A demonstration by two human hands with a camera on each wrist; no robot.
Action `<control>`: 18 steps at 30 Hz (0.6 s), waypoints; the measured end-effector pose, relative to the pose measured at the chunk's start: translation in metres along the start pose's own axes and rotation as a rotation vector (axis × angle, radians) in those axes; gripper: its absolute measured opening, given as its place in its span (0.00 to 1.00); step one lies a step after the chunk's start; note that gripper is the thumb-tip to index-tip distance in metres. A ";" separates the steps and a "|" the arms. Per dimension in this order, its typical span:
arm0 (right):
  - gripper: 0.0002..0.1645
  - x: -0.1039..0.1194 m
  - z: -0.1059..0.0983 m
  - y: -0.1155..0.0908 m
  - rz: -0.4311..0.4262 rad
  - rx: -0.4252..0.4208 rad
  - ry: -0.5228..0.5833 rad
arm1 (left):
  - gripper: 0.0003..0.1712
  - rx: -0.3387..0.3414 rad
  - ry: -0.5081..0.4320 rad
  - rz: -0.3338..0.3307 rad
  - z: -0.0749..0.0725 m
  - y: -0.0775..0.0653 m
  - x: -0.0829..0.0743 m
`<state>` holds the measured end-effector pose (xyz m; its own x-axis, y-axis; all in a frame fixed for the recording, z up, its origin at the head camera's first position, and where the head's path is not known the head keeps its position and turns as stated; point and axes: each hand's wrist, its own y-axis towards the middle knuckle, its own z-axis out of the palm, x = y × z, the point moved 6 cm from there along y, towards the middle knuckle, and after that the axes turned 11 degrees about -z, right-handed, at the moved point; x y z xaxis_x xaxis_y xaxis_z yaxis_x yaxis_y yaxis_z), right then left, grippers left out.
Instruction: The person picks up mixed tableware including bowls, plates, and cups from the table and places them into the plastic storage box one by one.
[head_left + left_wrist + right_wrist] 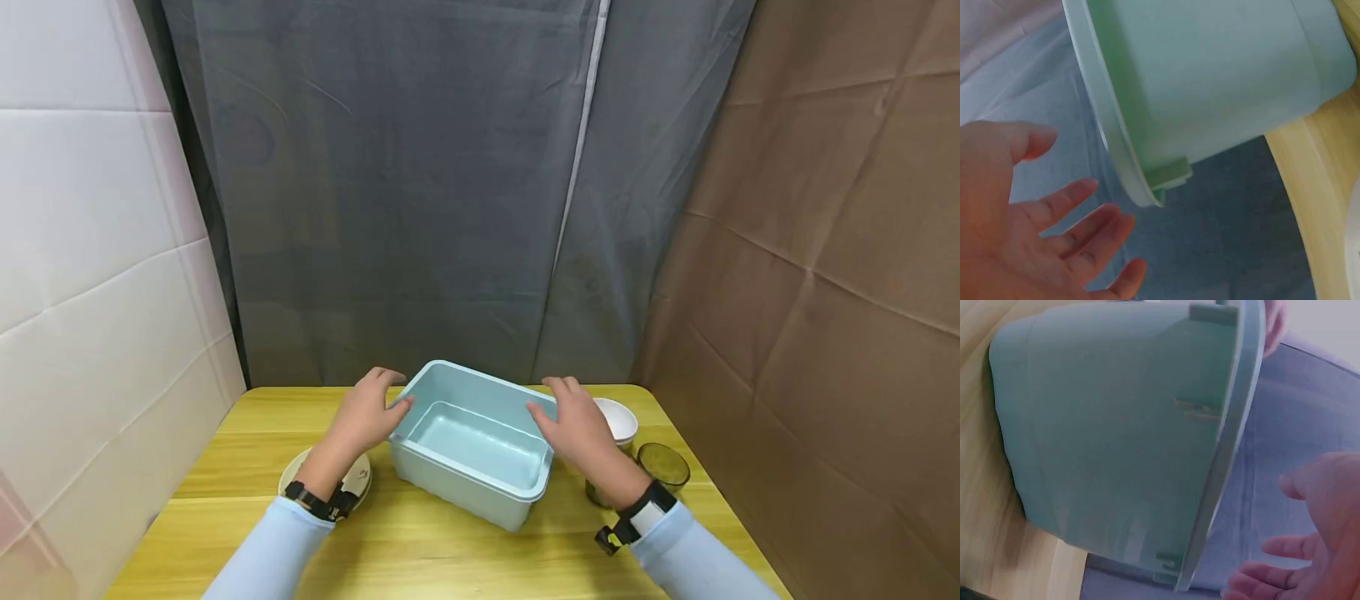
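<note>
Behind the fingers of the left hand [366,412], the arm [322,473] partly hides a plate [360,478]; the right hand [577,421] partly covers a bowl [619,418] right of its fingers. The left wrist view crops the box [1210,75] above the fingers.

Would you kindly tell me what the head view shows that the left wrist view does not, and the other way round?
Only the head view: the right hand, the white bowl, a glass and the inside floor of the bin.

Only the left wrist view: the tab under the bin's rim.

Both: the bin, the left hand, the table, the grey curtain and, apparently, the plate, just a sliver in the wrist view.
</note>
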<state>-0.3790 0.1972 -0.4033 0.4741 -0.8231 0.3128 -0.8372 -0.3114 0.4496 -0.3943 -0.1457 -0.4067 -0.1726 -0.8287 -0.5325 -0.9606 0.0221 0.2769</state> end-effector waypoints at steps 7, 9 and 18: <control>0.33 -0.020 -0.009 -0.012 0.188 -0.039 0.126 | 0.25 -0.034 -0.023 -0.075 -0.005 0.010 0.016; 0.34 -0.024 -0.007 -0.017 0.229 -0.026 0.143 | 0.25 -0.027 -0.003 -0.090 -0.005 0.012 0.021; 0.43 -0.028 0.017 -0.035 0.387 0.019 0.466 | 0.26 0.027 0.008 -0.192 0.004 0.026 0.044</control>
<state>-0.3677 0.2232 -0.4416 0.2004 -0.5852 0.7857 -0.9753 -0.0433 0.2165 -0.4279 -0.1799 -0.4260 0.0158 -0.8238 -0.5666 -0.9813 -0.1216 0.1494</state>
